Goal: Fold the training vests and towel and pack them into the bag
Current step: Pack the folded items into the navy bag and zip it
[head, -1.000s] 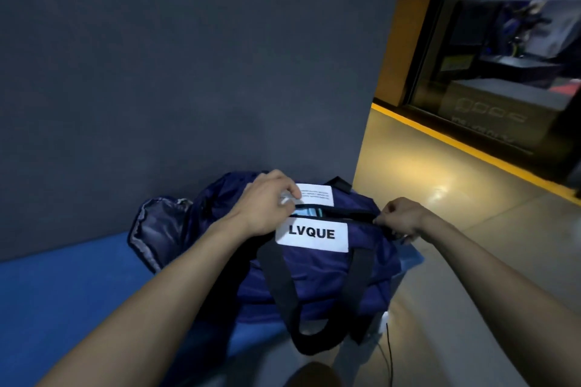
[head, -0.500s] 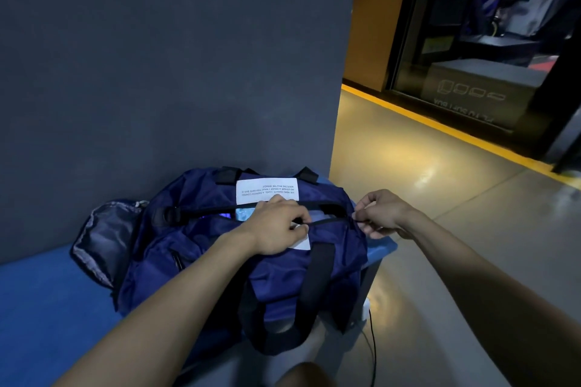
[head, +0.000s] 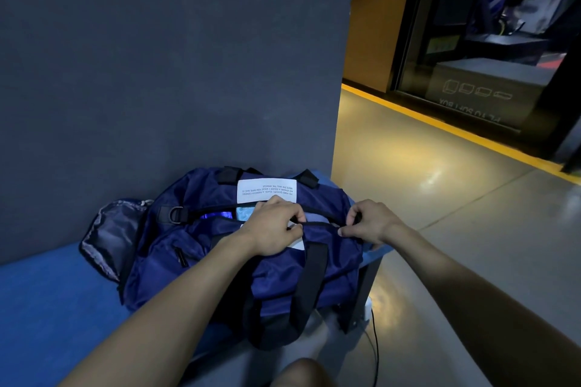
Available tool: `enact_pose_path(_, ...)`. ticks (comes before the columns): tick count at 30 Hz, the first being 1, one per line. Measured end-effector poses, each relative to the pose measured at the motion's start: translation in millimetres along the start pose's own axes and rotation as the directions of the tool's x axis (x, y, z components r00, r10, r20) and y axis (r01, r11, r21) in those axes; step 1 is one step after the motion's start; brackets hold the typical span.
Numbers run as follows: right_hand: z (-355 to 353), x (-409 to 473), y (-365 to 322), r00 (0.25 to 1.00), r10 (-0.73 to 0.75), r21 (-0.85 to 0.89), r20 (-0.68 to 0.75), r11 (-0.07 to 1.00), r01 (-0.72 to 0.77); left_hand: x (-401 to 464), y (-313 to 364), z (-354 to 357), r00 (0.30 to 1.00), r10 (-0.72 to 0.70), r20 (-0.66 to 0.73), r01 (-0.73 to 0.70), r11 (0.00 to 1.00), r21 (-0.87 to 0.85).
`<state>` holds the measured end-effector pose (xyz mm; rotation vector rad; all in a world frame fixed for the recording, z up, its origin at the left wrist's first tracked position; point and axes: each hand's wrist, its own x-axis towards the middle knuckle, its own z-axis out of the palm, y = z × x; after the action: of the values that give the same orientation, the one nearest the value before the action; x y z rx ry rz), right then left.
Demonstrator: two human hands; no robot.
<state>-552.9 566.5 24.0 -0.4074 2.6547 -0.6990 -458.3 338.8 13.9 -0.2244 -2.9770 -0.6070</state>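
Closing step: zipping looks to be the step in hand; the folded things seem already packed, so by my reading the task is near its end.
Surface (head: 41,302): blue padded top, set against a dark grey wall (head: 157,56); the bag sits at its right end, near the edge above the floor (head: 440,198).
Bag (head: 283,276): navy duffel, soft and slumped, black carry straps hanging over the near side; a white printed label (head: 266,190) on the far top panel; a grey-lined end pocket (head: 110,236) gapes open at the left.
Opening (head: 217,216): top zip line open on the left part, where pale blue and bright blue cloth shows inside; which piece is vest or towel, cannot tell.
Left hand (head: 276,226): grip closed, fingers curled at the zip line mid-bag, pinching what I take for the slider or the edge; too small to be sure.
Right hand (head: 371,223): grip closed, pinching the bag's right end by the zip.
Next move: calls for the right hand to anchor the end taut while the left draws along the track, keeping cloth clear of the teeth.
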Motion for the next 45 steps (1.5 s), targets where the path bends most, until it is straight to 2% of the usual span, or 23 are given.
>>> enact_pose_path(3,7.7,1.7,-6.2,0.995,0.009,-0.138,-0.104,0.99,-0.024,0.8,-0.8,0.5,1.0,0.0,-0.002,0.0,1.0,-0.003)
enact_pose_path(8,0.2,4.8,-11.6,0.996,0.024,-0.122,-0.091,0.992,-0.035,0.2,-3.6,1.4,1.0,-0.001,-0.022,0.0,1.0,-0.022)
enact_pose_path(13,-31.5,-0.5,-13.0,0.992,-0.025,0.041,-0.122,0.999,0.03,4.5,1.1,-6.4,1.0,-0.027,-0.009,0.026,0.999,-0.037)
enact_pose_path(18,-49.6,-2.1,-15.4,0.987,-0.028,0.176,-0.16,0.983,0.057,27.8,33.6,-13.3,0.984,-0.004,-0.178,-0.028,0.984,-0.178)
enact_pose_path(21,-53.9,2.3,-17.8,0.985,0.023,0.27,-0.168,0.963,0.023,48.5,63.6,-9.1,0.994,0.027,-0.102,-0.051,0.968,-0.244)
enact_pose_path(23,-53.0,4.7,-18.8,0.986,0.073,0.335,-0.152,0.942,-0.018,61.6,74.5,-2.4,0.995,-0.036,-0.095,0.009,0.965,-0.264)
enact_pose_path(25,-51.8,4.4,-17.8,0.984,0.108,0.402,-0.14,0.915,-0.043,70.1,78.0,5.4,0.982,-0.115,-0.148,0.07,0.957,-0.28)
enact_pose_path(30,-45.7,2.0,-10.8,0.991,0.041,0.558,-0.13,0.829,0.039,72.7,78.3,19.0,0.956,-0.178,-0.234,0.109,0.954,-0.278)
enact_pose_path(34,-40.0,-0.2,-7.1,0.987,-0.13,0.447,-0.095,0.88,0.159,72.5,76.6,18.7,0.954,-0.189,-0.234,0.107,0.94,-0.324)
enact_pose_path(37,-38.8,0.4,-5.6,0.976,-0.215,0.445,-0.019,0.873,0.201,70.5,73.9,16.3,0.949,-0.201,-0.244,0.105,0.928,-0.357)
enact_pose_path(41,-29.5,9.4,-4.7,0.942,-0.294,0.234,-0.163,0.916,0.326,68.5,75.5,14.1,0.948,-0.22,-0.229,0.135,0.931,-0.338)
enact_pose_path(45,-27.4,18.4,0.1,0.9,-0.33,-0.012,-0.285,0.94,0.341,66.1,77.1,11.0,0.937,-0.269,-0.222,0.196,0.933,-0.302)
